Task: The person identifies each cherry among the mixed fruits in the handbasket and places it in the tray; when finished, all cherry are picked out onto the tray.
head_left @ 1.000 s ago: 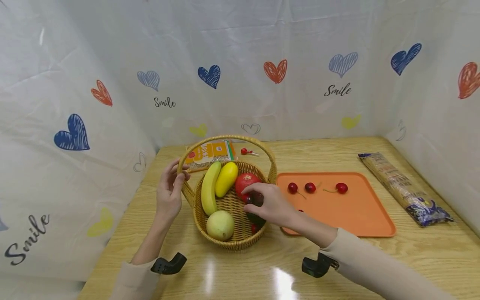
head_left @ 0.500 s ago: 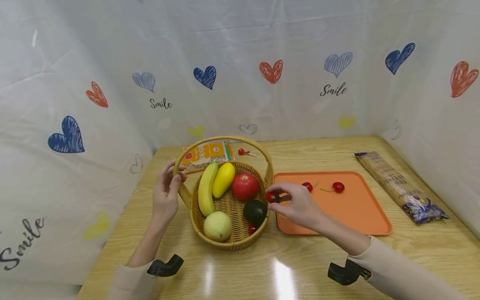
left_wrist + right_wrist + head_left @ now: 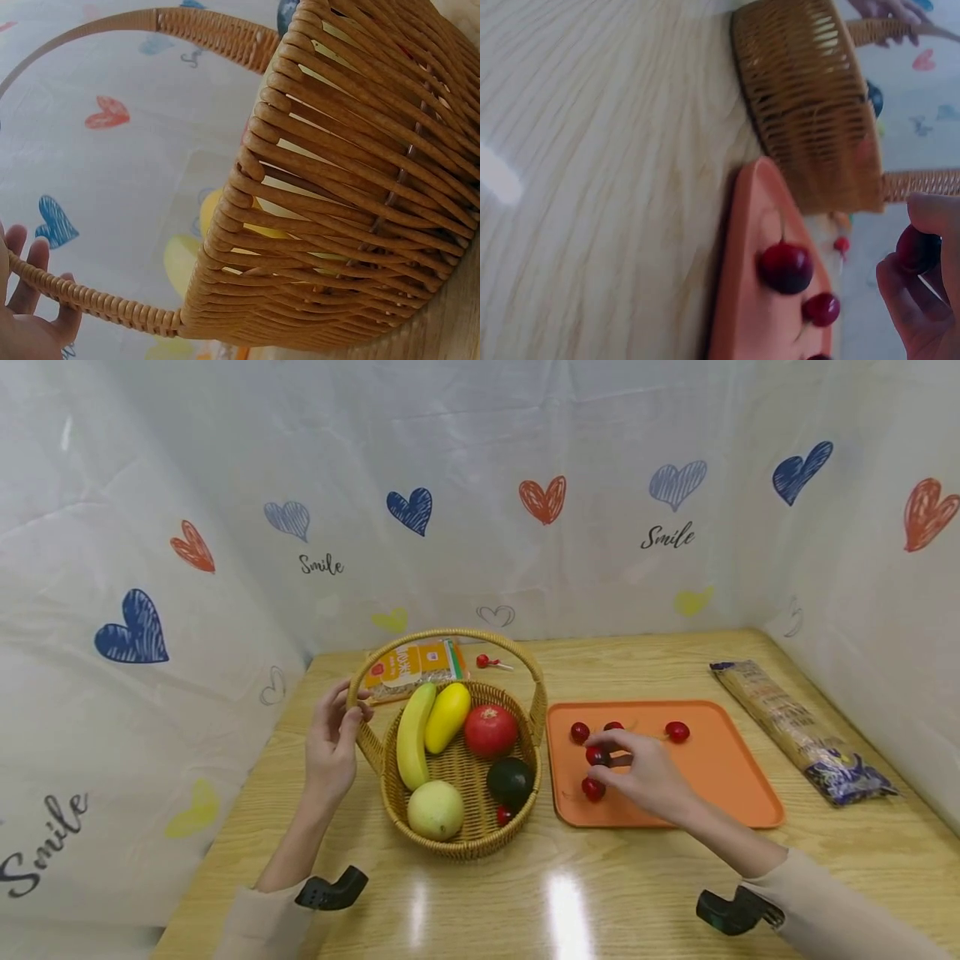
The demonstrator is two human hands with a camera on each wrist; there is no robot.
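In the head view my left hand holds the left side of the handle of a wicker basket. Inside lie a banana, a yellow mango, a red pomegranate, a dark green avocado, a round pale-green fruit and a cherry. Above the orange tray my right hand pinches a dark red cherry between thumb and fingers. Several cherries rest on the tray, including one cherry farther right and another cherry near its edge.
A long clear-wrapped packet lies right of the tray. Behind the basket are an orange printed bag and a red lollipop. A white curtain with printed hearts surrounds the wooden table at the back and sides.
My right hand has moved right, out of the basket and over the tray, carrying the pinched cherry. The left hand stays at the handle. The head view has shifted slightly.
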